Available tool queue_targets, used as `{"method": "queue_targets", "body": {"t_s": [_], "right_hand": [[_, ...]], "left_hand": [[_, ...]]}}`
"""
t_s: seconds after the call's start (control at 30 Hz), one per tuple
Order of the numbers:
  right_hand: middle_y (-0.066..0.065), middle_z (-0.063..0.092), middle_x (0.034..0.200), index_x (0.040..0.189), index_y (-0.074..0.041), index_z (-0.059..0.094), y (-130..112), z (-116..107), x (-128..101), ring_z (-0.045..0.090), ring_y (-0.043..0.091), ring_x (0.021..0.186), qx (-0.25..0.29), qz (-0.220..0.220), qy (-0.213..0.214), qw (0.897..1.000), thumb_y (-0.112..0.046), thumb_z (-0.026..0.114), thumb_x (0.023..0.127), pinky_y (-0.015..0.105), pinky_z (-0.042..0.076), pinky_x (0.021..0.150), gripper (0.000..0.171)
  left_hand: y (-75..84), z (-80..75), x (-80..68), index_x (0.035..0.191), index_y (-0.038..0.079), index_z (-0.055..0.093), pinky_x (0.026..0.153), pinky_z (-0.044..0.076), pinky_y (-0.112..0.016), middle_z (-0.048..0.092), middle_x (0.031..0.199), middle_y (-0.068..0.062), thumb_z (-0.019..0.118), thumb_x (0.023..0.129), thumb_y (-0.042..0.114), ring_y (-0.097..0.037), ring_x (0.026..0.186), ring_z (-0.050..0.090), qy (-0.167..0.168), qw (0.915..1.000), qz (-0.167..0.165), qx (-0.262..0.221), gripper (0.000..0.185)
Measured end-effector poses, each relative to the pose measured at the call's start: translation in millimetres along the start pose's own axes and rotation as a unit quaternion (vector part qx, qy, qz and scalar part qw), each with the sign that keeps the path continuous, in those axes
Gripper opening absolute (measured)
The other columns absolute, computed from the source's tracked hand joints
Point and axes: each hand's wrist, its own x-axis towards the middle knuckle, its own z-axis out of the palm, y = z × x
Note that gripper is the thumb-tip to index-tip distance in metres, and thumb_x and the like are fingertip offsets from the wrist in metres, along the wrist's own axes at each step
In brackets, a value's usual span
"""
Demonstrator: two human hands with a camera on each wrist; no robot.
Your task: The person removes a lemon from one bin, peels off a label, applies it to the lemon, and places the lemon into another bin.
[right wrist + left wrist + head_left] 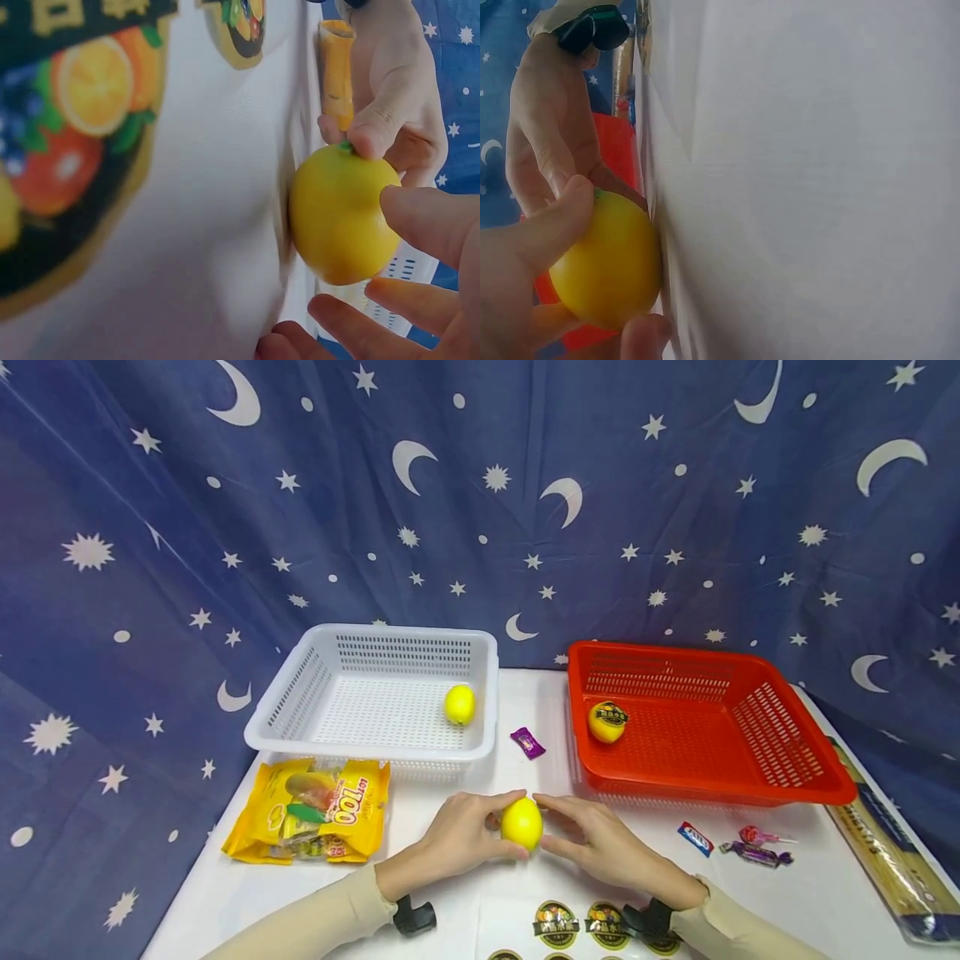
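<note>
A yellow lemon (pixel 521 824) with a small green stem end sits low at the white tabletop between both hands. My left hand (pixel 468 832) pinches it, the thumb near its stem end in the left wrist view and fingertips on its far side. My right hand (pixel 607 847) is at the lemon's other side with fingers spread. In the right wrist view, the right thumb (pixel 427 221) overlaps the lemon's edge, while the fingers (pixel 360 322) spread beside it. Just in front lies a white sheet of round fruit-print stickers (pixel 557 923), partly covered by the right wrist.
Behind stand a white basket (pixel 375 752) holding a lemon (pixel 460 704) and a red basket (pixel 712 789) holding a stickered yellow fruit (pixel 606 722). A yellow snack bag (pixel 311 810) lies left. Wrapped candies (pixel 528 742), a lollipop (pixel 753 835) and a long package (pixel 896 852) lie about.
</note>
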Motion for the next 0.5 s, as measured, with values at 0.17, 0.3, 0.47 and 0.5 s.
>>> {"method": "queue_targets", "body": {"t_s": [0.17,0.3,0.47,0.5], "right_hand": [[0.007,0.069,0.138,0.142,-0.008,0.061,-2,1,4,0.068,0.026,0.123,-0.013,-0.006,0.006,1.000,-0.039,0.072,0.095,0.048,0.056,0.100,0.058],[0.008,0.069,0.138,0.142,-0.007,0.061,-4,0,5,0.068,0.025,0.122,-0.017,-0.002,0.002,1.000,-0.040,0.072,0.095,0.046,0.056,0.100,0.058],[0.006,0.068,0.138,0.143,-0.008,0.060,-3,-6,-3,0.069,0.024,0.121,-0.031,0.015,-0.002,0.999,-0.037,0.075,0.093,0.046,0.056,0.099,0.059],[0.006,0.069,0.138,0.143,-0.009,0.060,-3,-9,-7,0.069,0.024,0.119,-0.033,0.020,-0.003,0.999,-0.037,0.075,0.093,0.046,0.057,0.098,0.059]], "left_hand": [[2.7,-0.4,2.5,0.144,0.020,0.061,0.066,0.037,-0.016,0.070,0.077,0.005,0.086,0.076,0.053,0.001,0.068,0.049,-0.022,0.9996,-0.008,0.013,0.080],[3.9,-1.1,3.1,0.148,0.022,0.057,0.062,0.036,-0.017,0.065,0.076,0.006,0.084,0.079,0.055,-0.001,0.066,0.046,-0.035,0.9989,-0.019,0.025,0.082],[8.6,-1.5,-1.9,0.155,0.021,0.047,0.071,0.048,-0.024,0.073,0.101,0.003,0.080,0.082,0.056,-0.005,0.080,0.059,-0.030,0.9985,-0.033,0.032,0.087],[10.9,-1.7,-4.2,0.156,0.021,0.045,0.078,0.052,-0.029,0.073,0.113,0.002,0.080,0.082,0.057,-0.008,0.087,0.063,-0.025,0.9983,-0.040,0.034,0.089]]}}
